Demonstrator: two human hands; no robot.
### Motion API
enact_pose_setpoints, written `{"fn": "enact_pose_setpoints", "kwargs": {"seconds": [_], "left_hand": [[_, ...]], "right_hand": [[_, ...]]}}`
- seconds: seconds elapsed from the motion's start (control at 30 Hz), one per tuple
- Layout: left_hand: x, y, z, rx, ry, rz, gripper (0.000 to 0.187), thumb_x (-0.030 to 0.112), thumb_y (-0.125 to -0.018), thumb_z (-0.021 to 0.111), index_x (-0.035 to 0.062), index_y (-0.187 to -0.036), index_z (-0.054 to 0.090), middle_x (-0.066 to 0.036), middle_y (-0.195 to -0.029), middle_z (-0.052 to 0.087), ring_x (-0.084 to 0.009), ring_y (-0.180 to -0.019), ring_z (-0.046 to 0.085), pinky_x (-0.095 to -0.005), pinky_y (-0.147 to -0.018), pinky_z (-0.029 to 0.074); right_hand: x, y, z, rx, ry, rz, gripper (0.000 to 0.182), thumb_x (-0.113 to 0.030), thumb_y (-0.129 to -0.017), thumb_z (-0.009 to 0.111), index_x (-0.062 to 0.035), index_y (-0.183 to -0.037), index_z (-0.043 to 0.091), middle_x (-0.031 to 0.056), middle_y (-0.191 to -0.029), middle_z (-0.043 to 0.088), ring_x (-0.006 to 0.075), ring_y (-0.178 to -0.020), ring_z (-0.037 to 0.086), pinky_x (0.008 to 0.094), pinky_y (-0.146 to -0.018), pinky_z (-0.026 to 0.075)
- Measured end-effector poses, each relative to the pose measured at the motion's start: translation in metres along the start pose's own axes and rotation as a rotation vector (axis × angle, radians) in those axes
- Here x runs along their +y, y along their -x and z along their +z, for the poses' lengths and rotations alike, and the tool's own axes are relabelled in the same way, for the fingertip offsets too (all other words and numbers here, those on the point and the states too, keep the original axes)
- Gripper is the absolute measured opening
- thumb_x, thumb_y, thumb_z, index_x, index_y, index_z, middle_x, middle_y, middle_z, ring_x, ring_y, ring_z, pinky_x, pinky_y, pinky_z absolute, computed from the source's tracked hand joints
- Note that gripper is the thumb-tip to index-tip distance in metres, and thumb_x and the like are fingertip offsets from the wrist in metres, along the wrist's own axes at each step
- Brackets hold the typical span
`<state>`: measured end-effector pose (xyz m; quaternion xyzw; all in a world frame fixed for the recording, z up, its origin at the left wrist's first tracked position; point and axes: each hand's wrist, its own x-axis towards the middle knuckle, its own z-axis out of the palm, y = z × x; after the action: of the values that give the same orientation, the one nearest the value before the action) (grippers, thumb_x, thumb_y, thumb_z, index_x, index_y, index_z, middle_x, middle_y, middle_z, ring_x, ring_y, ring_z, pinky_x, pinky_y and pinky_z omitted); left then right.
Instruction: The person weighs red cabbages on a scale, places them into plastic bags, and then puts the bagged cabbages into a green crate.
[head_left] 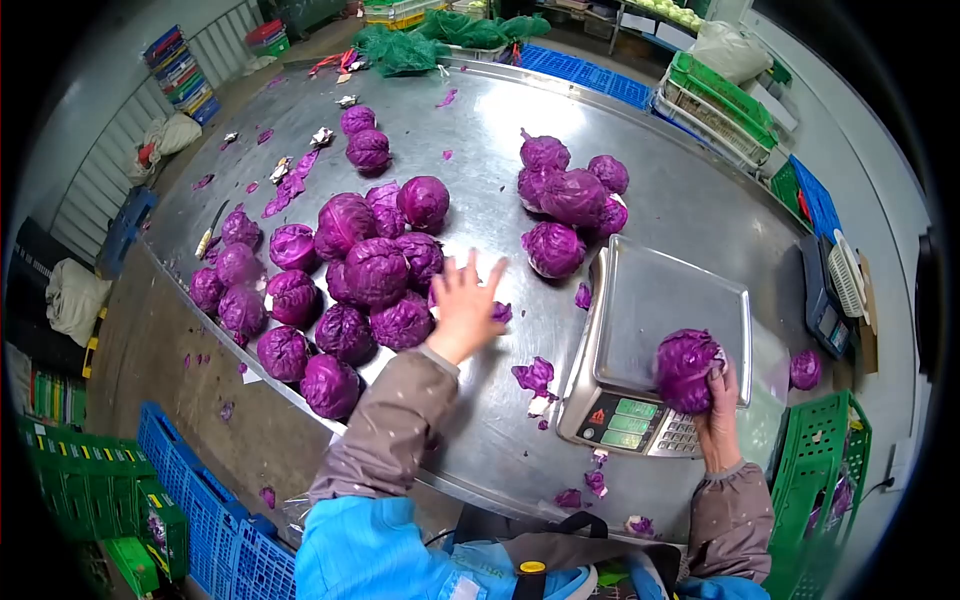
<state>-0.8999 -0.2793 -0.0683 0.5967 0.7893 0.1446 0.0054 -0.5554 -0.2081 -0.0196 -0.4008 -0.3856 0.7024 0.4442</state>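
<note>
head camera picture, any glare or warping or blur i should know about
Head view: strong glare whitens the steel table towards its far edge, with softer sheen near the left hand; wide-angle distortion bows the table's edges, and black fills the corners; the left hand looks slightly soft, perhaps from motion; digits on the scale are too small to read.

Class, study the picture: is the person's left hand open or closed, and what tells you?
Open: the left hand has its fingers spread apart, beside the heaped purple cabbages.
</note>
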Motion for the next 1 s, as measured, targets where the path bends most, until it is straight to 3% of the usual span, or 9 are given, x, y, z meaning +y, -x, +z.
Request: {"fn": "enact_pose_setpoints", "kwargs": {"seconds": [0.17,0.3,0.43,0.57,0.6,0.7,0.77,0.9,1.0], "left_hand": [[-0.048,0.008,0.040,-0.026,-0.268,0.110,0.079,0.018,-0.052,0.078,0.0199,-0.123,0.044,-0.018,-0.125,0.034,-0.0432,-0.108,0.039,-0.0470,-0.083,0.041],[-0.041,0.009,0.005,0.048,0.382,-0.029,0.071,0.021,-0.059,0.074,0.0134,-0.122,0.043,-0.021,-0.122,0.037,-0.0374,-0.108,0.044,-0.0405,-0.090,0.041],[-0.018,0.023,-0.009,-0.391,1.961,-0.275,0.080,0.042,-0.070,0.068,0.0107,-0.132,0.029,-0.016,-0.128,0.038,-0.0335,-0.116,0.041,-0.0455,-0.099,0.035],[0.031,0.035,-0.012,-0.819,2.607,-0.356,0.086,0.062,-0.070,0.058,0.0128,-0.133,0.027,-0.017,-0.130,0.035,-0.0376,-0.120,0.036,-0.0550,-0.099,0.031],[0.039,0.036,-0.007,-0.764,2.612,-0.516,0.094,0.065,-0.065,0.061,0.0112,-0.134,0.026,-0.022,-0.131,0.032,-0.0434,-0.120,0.033,-0.0588,-0.099,0.027],[0.061,0.035,-0.006,-0.728,2.450,-0.493,0.090,0.065,-0.067,0.060,0.0126,-0.133,0.028,-0.020,-0.131,0.032,-0.0401,-0.120,0.034,-0.0573,-0.099,0.029],[0.081,0.028,-0.014,-0.596,2.160,-0.371,0.081,0.057,-0.072,0.061,0.0120,-0.132,0.030,-0.017,-0.129,0.036,-0.0332,-0.118,0.040,-0.0519,-0.097,0.034],[0.125,0.007,-0.006,-0.336,1.404,0.069,0.068,0.025,-0.068,0.071,0.0052,-0.124,0.038,-0.013,-0.117,0.047,-0.0269,-0.106,0.050,-0.0348,-0.094,0.039],[0.158,0.006,-0.005,-0.053,0.745,0.381,0.074,0.023,-0.060,0.076,0.0038,-0.122,0.040,-0.018,-0.118,0.043,-0.0299,-0.109,0.044,-0.0376,-0.093,0.037]], "right_hand": [[-0.012,-0.019,-0.032,0.313,0.825,-0.330,0.068,-0.020,-0.072,0.070,0.0002,-0.127,0.034,0.0148,-0.120,0.043,0.0226,-0.109,0.044,0.0308,-0.094,0.034],[-0.011,-0.023,-0.039,0.324,0.885,-0.317,0.070,-0.021,-0.072,0.070,0.0003,-0.127,0.033,0.0154,-0.121,0.043,0.0235,-0.111,0.043,0.0315,-0.095,0.033],[-0.010,-0.021,-0.052,0.260,0.869,-0.348,0.073,-0.023,-0.071,0.070,-0.0001,-0.128,0.032,0.0161,-0.122,0.043,0.0242,-0.110,0.044,0.0321,-0.096,0.033],[-0.017,-0.009,-0.057,0.233,0.789,-0.290,0.071,-0.021,-0.074,0.067,-0.0010,-0.130,0.029,0.0169,-0.123,0.041,0.0241,-0.111,0.044,0.0322,-0.096,0.034],[-0.017,-0.006,-0.060,0.209,0.703,-0.273,0.070,-0.019,-0.075,0.066,-0.0015,-0.131,0.027,0.0175,-0.124,0.040,0.0244,-0.112,0.044,0.0323,-0.096,0.035],[-0.022,0.002,-0.065,0.237,0.596,-0.214,0.068,-0.016,-0.078,0.063,-0.0021,-0.132,0.023,0.0189,-0.126,0.038,0.0263,-0.113,0.046,0.0330,-0.091,0.041],[-0.018,0.003,-0.077,0.255,0.551,-0.257,0.059,-0.019,-0.083,0.059,-0.0085,-0.131,0.027,0.0105,-0.122,0.044,0.0170,-0.097,0.053,0.0258,-0.074,0.046],[-0.027,0.017,-0.075,0.392,0.549,-0.249,0.059,-0.023,-0.080,0.063,-0.0036,-0.127,0.032,0.0122,-0.116,0.047,0.0149,-0.088,0.054,0.0241,-0.067,0.046],[-0.025,0.022,-0.088,0.420,0.513,-0.206,0.058,-0.026,-0.080,0.063,-0.0037,-0.126,0.034,0.0128,-0.119,0.046,0.0158,-0.092,0.053,0.0253,-0.066,0.047]]}}
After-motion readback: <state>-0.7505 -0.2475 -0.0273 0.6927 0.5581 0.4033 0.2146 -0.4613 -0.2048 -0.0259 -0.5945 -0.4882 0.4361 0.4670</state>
